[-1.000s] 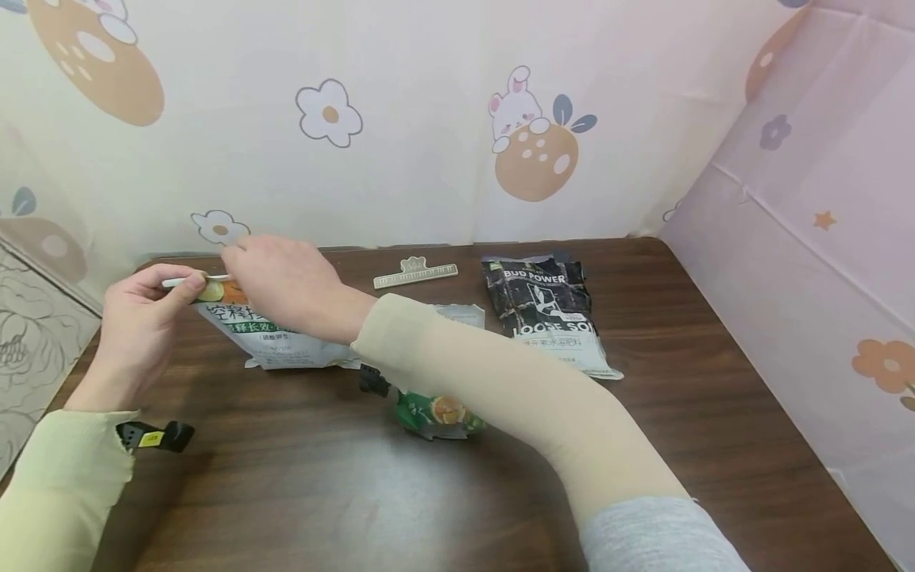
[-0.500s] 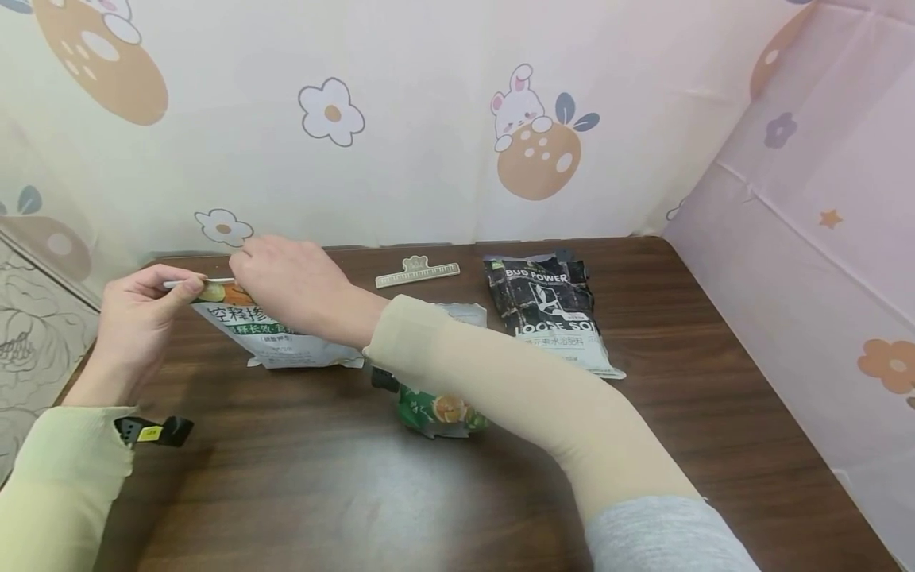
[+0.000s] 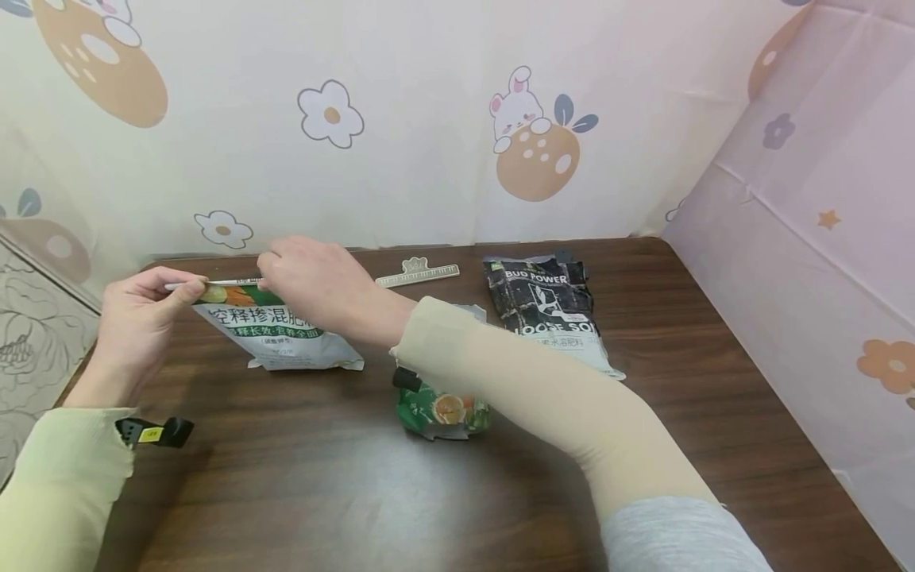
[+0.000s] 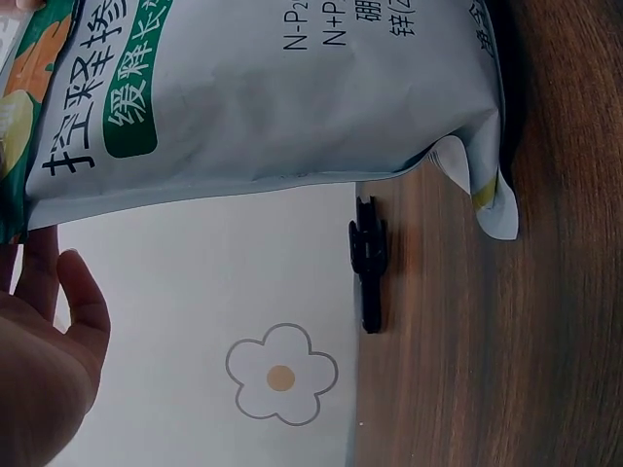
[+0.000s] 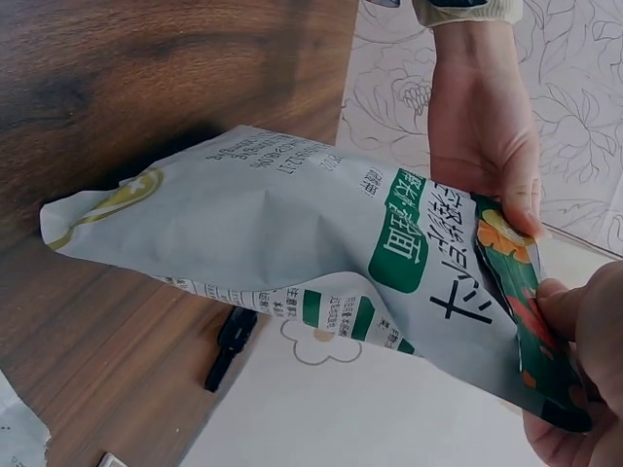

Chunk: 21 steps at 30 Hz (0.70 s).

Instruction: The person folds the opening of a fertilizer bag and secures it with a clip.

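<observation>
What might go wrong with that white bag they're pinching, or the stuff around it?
The left hand and right hand pinch the white bag only along its top edge, so if their fingers slip, it might flop over or drop.

Also, the right sleeve crosses in front of the green-printed bag in the head view, so the arm might bump it when it moves.
</observation>
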Each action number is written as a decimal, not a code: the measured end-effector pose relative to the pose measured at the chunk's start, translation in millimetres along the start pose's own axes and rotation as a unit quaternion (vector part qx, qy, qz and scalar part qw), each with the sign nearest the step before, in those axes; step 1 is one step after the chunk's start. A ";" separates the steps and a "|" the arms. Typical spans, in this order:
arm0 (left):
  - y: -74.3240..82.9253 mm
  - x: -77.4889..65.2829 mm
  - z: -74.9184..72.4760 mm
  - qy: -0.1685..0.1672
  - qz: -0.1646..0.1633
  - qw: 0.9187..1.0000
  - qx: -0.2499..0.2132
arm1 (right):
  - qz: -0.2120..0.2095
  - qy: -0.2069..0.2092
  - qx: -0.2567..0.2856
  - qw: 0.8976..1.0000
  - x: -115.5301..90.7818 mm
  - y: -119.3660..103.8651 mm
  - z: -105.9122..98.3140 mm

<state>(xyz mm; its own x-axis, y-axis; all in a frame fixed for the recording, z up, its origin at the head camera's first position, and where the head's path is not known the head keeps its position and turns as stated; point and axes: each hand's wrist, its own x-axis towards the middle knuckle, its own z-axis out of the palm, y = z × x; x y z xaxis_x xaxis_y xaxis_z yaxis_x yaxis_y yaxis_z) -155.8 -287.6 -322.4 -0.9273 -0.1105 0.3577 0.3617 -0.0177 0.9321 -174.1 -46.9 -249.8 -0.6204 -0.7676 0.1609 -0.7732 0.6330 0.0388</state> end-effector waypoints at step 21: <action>3.2 -3.6 1.8 -0.002 -0.013 1.000 0.011 | -0.008 0.075 0.032 0.997 -19.4 13.0 10.5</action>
<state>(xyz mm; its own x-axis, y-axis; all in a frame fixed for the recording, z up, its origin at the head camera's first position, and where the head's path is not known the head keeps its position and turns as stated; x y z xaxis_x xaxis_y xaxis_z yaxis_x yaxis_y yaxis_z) -151.5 -285.5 -320.6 -0.9366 -0.1068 0.3337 0.3354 0.0018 0.9421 -173.5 -24.8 -262.8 -0.5852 -0.7504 0.3072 -0.7924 0.6096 -0.0204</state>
